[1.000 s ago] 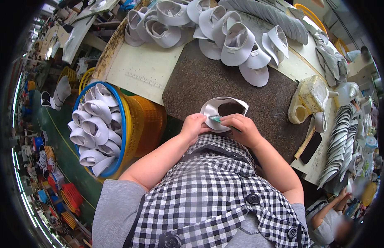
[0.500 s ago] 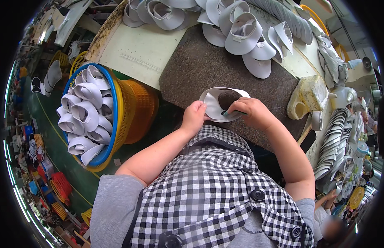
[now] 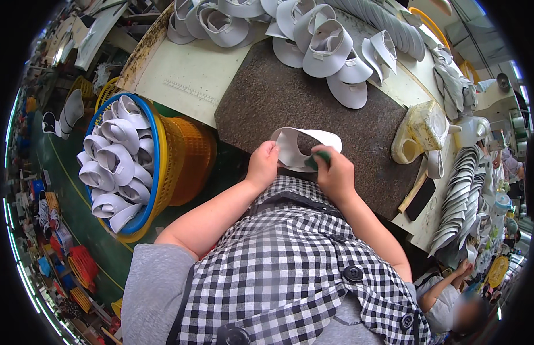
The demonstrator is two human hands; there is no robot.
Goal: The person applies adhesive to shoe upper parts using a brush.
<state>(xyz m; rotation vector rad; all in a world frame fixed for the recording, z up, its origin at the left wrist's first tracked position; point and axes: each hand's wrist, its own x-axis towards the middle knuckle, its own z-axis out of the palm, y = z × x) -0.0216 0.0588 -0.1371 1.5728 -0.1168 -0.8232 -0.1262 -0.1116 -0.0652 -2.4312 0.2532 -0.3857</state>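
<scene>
A white shoe upper (image 3: 292, 150), shaped like an open ring, is held just above the near edge of the dark board. My left hand (image 3: 262, 164) is closed, pinching the upper's left edge between thumb and fingers. My right hand (image 3: 337, 177) is at the upper's right side, its fingers closed round a small green tool (image 3: 319, 160). The tool is blurred and mostly covered by the fingers, so its exact kind does not show. Beyond my hands, several more white uppers (image 3: 330, 50) lie heaped at the board's far edge.
At the left stands a blue-rimmed yellow basket (image 3: 158, 172) full of white uppers. The dark board (image 3: 261, 98) lies on a pale table (image 3: 192, 72). At right are a stained white pot (image 3: 421, 132), a wooden-handled brush (image 3: 419, 198) and stacked grey pieces (image 3: 459, 195). Another person (image 3: 442, 302) sits lower right.
My right hand has turned and drawn nearer to me and slightly left, with the green tool. My left hand still pinches the upper. The wooden-handled brush shows more fully.
</scene>
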